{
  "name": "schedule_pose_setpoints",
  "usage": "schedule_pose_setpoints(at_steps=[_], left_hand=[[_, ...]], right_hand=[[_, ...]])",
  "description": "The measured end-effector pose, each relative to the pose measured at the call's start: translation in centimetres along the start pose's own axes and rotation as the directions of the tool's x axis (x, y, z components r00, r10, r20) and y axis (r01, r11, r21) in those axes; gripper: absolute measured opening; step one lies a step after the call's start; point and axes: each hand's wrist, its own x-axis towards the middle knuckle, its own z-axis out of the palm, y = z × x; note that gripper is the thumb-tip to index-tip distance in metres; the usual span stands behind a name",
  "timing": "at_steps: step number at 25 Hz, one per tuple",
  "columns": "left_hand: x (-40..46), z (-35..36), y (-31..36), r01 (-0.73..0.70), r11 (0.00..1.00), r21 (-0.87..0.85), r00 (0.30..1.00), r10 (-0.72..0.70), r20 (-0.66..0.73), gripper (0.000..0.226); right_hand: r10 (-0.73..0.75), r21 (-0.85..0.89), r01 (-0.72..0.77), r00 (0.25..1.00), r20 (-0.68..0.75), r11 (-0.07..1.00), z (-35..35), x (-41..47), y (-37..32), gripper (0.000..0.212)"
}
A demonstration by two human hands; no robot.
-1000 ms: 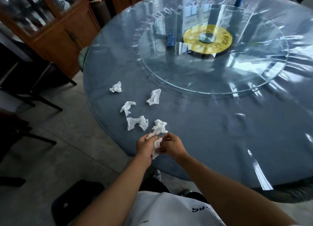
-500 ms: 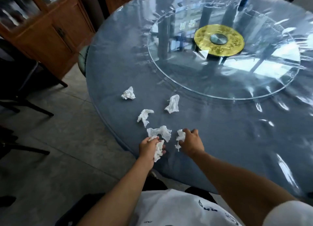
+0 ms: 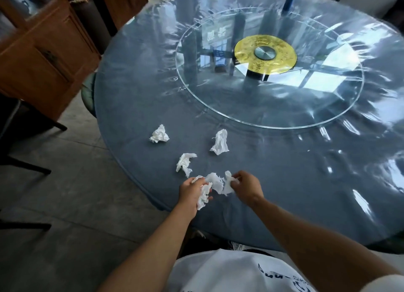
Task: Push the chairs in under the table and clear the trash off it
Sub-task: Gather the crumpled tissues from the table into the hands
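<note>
At the near edge of the table [image 3: 284, 193], the left hand [image 3: 192, 194] grips one tissue wad [image 3: 204, 196] and the right hand [image 3: 246, 185] pinches another [image 3: 227, 183], while the nearest loose tissue [image 3: 185, 163] lies just beyond the left hand, which is closer.

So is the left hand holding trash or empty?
Holding. The left hand has its fingers curled round a crumpled white tissue that hangs below the palm at the table edge.
</note>
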Motion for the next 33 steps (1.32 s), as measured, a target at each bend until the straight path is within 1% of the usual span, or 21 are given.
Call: schedule_pose_setpoints(at_steps=[2,5,7,9,10,11,13,14,15,17,18,19,22,23,25,28,30,31,33], left_hand=[[-0.1,0.9,0.0,-0.018,1.0,-0.019,1.0,0.018,-0.009,0.011],[-0.9,1.7,0.1,-0.05,0.993,-0.103,0.998,0.052,0.024,0.025],[-1.4,1.4,0.4,-0.091,0.988,-0.126,0.996,0.088,-0.031,0.025],[-1.7,0.7,0.7,-0.128,0.986,-0.106,0.987,0.116,-0.11,0.017],[-1.7,0.2,0.7,-0.144,0.985,-0.09,0.981,0.13,-0.142,0.013],[-1.6,-0.5,0.7,-0.153,0.985,-0.074,0.976,0.139,-0.167,0.011],[-1.4,-1.7,0.8,-0.156,0.986,-0.057,0.969,0.141,-0.204,0.006],[-1.3,-2.3,1.0,-0.151,0.987,-0.055,0.965,0.136,-0.223,0.005],[-1.0,-2.9,1.3,-0.143,0.988,-0.057,0.963,0.126,-0.24,0.005],[-0.1,-4.2,1.9,-0.114,0.991,-0.07,0.968,0.095,-0.231,0.007],[0.5,-4.8,2.2,-0.097,0.993,-0.066,0.975,0.081,-0.206,0.006],[1.0,-5.2,2.5,-0.079,0.995,-0.054,0.981,0.068,-0.182,0.006],[2.6,-6.8,3.0,-0.031,0.999,0.013,0.992,0.032,-0.122,0.004],[2.9,-7.1,3.3,-0.01,0.999,0.037,0.995,0.014,-0.097,0.002],[3.8,-7.9,4.3,0.035,0.997,0.067,0.999,-0.033,-0.038,0.006],[4.9,-8.8,5.2,0.063,0.992,0.109,0.997,-0.067,0.04,0.005],[5.5,-9.2,5.9,0.064,0.985,0.161,0.993,-0.078,0.084,0.004],[5.7,-9.2,6.3,0.065,0.982,0.18,0.991,-0.084,0.1,0.004],[5.9,-9.0,7.0,0.058,0.98,0.191,0.987,-0.085,0.133,0.005]], right_hand=[[-0.106,0.072,0.103,0.994,0.033,0.992,0.3,-0.6,-2.2,0.009],[-0.232,0.124,0.215,0.962,0.143,0.969,1.5,-1.5,-4.6,0.01],[-0.285,0.139,0.259,0.932,0.225,0.956,2.2,-1.8,-5.5,0.008],[-0.342,0.138,0.314,0.887,0.309,0.939,2.8,-1.9,-5.9,0.012],[-0.343,0.167,0.301,0.868,0.36,0.939,3.0,-2.0,-6.1,0.015],[-0.32,0.227,0.245,0.857,0.403,0.943,3.0,-2.2,-6.3,0.019],[-0.243,0.339,0.095,0.871,0.426,0.936,3.5,-2.4,-6.5,0.025],[-0.215,0.347,0.07,0.892,0.398,0.935,3.9,-2.3,-6.4,0.026],[-0.205,0.29,0.106,0.92,0.334,0.951,4.2,-2.0,-6.2,0.026],[-0.21,0.066,0.201,0.957,0.201,0.977,4.9,-1.4,-5.8,0.022],[-0.211,-0.027,0.219,0.964,0.163,0.975,5.3,-1.0,-5.6,0.023],[-0.195,-0.092,0.209,0.97,0.142,0.973,5.7,-0.6,-5.2,0.027],[-0.091,-0.231,0.118,0.988,0.121,0.966,7.2,-0.5,-5.0,0.046],[-0.06,-0.263,0.089,0.991,0.118,0.961,7.8,-0.7,-4.8,0.049],[0.004,-0.248,0.013,0.998,0.065,0.969,9.0,-0.7,-4.9,0.039],[0.081,-0.163,-0.082,0.997,-0.011,0.983,9.7,-0.8,-5.4,0.015],[0.114,-0.064,-0.12,0.99,-0.08,0.991,9.9,-0.9,-6.4,0.01],[0.125,0.0,-0.126,0.988,-0.092,0.992,10.0,-1.0,-7.4,0.007],[0.087,0.08,-0.081,0.993,-0.079,0.994,10.3,-1.1,-9.7,0.009]])
